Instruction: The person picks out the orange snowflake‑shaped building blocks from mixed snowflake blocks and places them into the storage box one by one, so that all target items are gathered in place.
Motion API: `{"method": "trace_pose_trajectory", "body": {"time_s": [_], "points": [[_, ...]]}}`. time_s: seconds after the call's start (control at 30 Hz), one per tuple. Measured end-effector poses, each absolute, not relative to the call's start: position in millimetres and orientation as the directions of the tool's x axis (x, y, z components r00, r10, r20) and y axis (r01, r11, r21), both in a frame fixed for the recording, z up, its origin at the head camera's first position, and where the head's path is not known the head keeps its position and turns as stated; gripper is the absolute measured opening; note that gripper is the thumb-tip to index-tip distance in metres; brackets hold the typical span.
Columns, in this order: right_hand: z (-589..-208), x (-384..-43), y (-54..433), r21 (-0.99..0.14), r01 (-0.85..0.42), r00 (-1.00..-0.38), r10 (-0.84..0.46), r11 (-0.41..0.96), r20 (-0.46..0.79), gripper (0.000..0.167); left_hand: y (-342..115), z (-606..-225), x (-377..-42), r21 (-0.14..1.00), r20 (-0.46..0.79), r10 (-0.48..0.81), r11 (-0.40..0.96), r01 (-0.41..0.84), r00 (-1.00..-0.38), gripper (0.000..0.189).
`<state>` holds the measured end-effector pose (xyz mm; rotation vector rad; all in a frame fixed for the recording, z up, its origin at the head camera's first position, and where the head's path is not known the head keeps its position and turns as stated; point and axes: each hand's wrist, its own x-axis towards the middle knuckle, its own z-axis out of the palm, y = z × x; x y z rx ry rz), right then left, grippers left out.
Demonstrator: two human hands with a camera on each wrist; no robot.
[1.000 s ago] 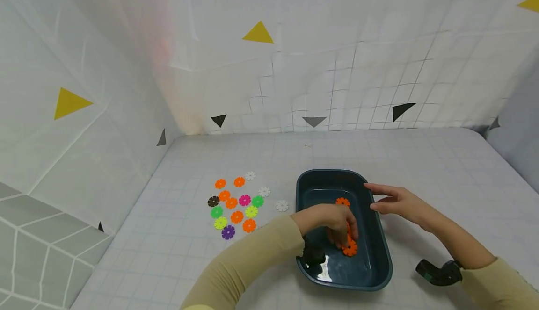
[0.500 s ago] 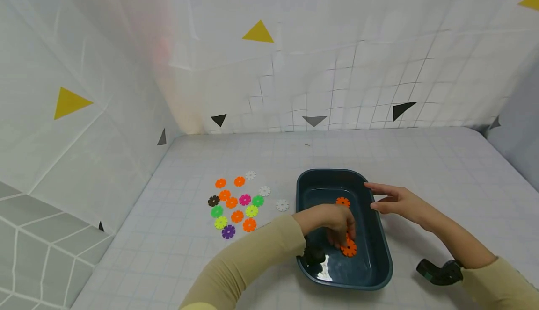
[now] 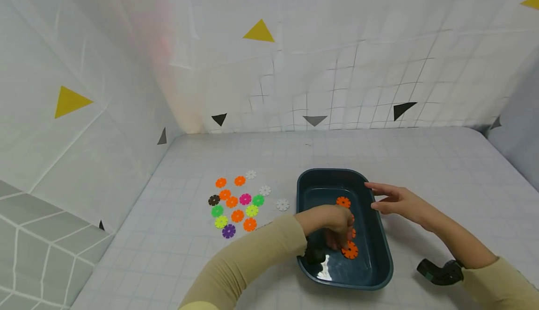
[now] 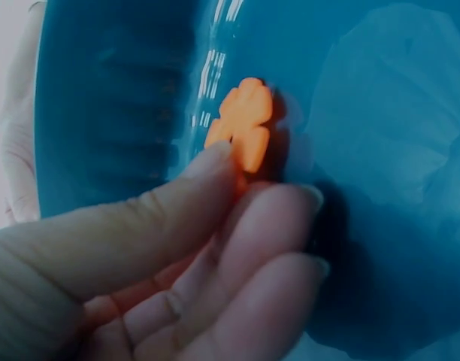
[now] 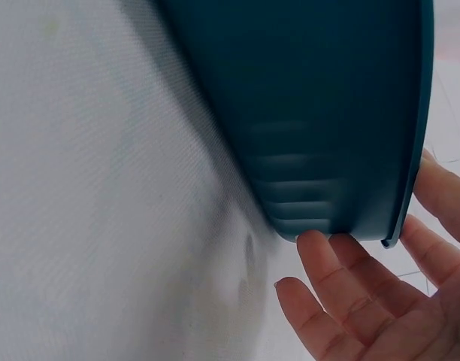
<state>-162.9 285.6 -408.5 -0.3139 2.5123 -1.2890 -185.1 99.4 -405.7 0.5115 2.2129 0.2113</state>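
Observation:
Inside the dark teal plastic tub, my left hand reaches in from the left. Its thumb and index finger pinch an orange notched plastic disc, tilted up on edge in the left wrist view. Another orange disc lies farther back on the tub floor, and parts of others show beside my fingers, half hidden by the hand. My right hand touches the tub's right side with extended fingers. In the right wrist view its fingertips meet the tub's outer wall, with the thumb by the rim.
Left of the tub, several notched discs lie spread flat on the white table: orange, a pink one, a purple one, a white one, green, yellow and a dark brown one. White sheeting stands behind the table.
My left hand has shifted slightly left inside the tub, and more of the orange discs show beside its fingers. The right hand stays at the tub's side.

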Motion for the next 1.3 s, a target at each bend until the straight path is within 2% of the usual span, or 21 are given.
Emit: {"method": "trace_pose_trajectory", "body": {"time_s": [0.3, 0.93, 1.07, 1.3], "points": [[-409, -163, 285, -0.817, -0.054, -0.931, -0.325, 0.575, -0.167, 0.063, 98, -401, -180, 0.254, -0.677, 0.425, 0.901, 0.352, -0.6, 0.014], [-408, -164, 286, -0.82, -0.053, -0.929, -0.329, 0.57, -0.169, 0.062, 97, -397, -180, 0.263, -0.679, 0.41, 0.91, 0.32, -0.608, 0.014], [-408, -164, 286, -0.818, -0.046, -0.929, -0.326, 0.573, -0.176, 0.063, 95, -393, -179, 0.311, -0.673, 0.434, 0.901, 0.303, -0.599, 0.013], [-408, -164, 286, -0.821, -0.051, -0.926, -0.335, 0.569, -0.174, 0.062, 76, -374, -189, 0.483, -0.6, 0.546, 0.83, 0.28, -0.585, 0.011]]}}
